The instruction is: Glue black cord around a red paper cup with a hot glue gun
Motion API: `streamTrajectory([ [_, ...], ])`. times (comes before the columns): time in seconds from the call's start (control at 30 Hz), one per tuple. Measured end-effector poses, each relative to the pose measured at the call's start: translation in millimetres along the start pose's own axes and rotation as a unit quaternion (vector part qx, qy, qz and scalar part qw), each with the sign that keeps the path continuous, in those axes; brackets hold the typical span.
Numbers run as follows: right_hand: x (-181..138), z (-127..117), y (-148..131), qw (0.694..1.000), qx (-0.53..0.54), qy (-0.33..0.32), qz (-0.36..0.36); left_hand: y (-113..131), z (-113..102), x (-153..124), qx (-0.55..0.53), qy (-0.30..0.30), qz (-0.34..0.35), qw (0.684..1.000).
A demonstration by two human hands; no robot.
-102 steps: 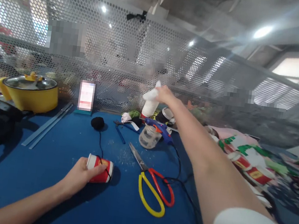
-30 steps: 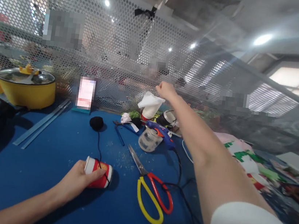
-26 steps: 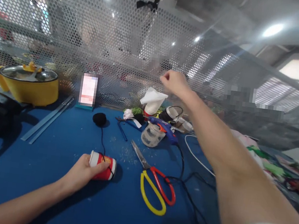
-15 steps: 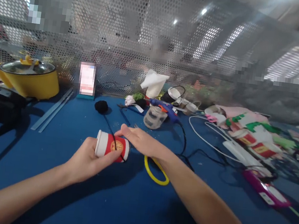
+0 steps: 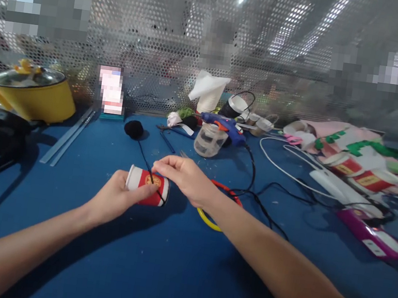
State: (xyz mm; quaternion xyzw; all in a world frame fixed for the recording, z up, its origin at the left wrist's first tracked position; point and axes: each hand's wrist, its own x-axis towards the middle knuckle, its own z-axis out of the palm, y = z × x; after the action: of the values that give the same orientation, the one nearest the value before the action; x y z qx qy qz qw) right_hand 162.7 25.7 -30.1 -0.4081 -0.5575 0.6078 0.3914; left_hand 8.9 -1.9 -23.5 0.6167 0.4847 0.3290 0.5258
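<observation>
From my end I have the left hand [image 5: 114,197] wrapped around a red-and-white paper cup [image 5: 136,179], tipped on its side over the blue table [image 5: 157,270], in front of the body and between the two forearms. Grip is closed: fingers behind, thumb laid along the near wall and down over the black yarn [image 5: 144,156], probably to pin it against the cup. Rim faces left, narrower end right, which seems to leave that end free for the other hand. Can't tell if the cup touches the tabletop.

Right hand [image 5: 188,179] is in a pinch, thumb and fingers together just above the cup wall where the strand meets it. I'd say it has hold of the yarn; contact is tiny, so not certain. Strand runs back to the black yarn ball [image 5: 134,129], which sits apart on the table, likely to let yarn feed freely.

Scissors [image 5: 208,220] lie partly hidden behind the right hand and forearm, handles near me, presumably for easy reach. Glue gun [image 5: 224,124] rests across a clear plastic jar [image 5: 209,146], nozzle left; looks like that's to keep it off the table.
</observation>
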Motion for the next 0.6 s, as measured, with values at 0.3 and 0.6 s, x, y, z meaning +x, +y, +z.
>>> streamTrajectory([
  [0.3,-1,1,1,0.979,0.137,-0.127,0.079,2,3,-11,0.113,-0.074,0.058,0.989],
  [0.6,-3,-2,-8,0.981,0.146,-0.118,0.046,0,1,-2,0.026,-0.036,-0.002,0.999],
])
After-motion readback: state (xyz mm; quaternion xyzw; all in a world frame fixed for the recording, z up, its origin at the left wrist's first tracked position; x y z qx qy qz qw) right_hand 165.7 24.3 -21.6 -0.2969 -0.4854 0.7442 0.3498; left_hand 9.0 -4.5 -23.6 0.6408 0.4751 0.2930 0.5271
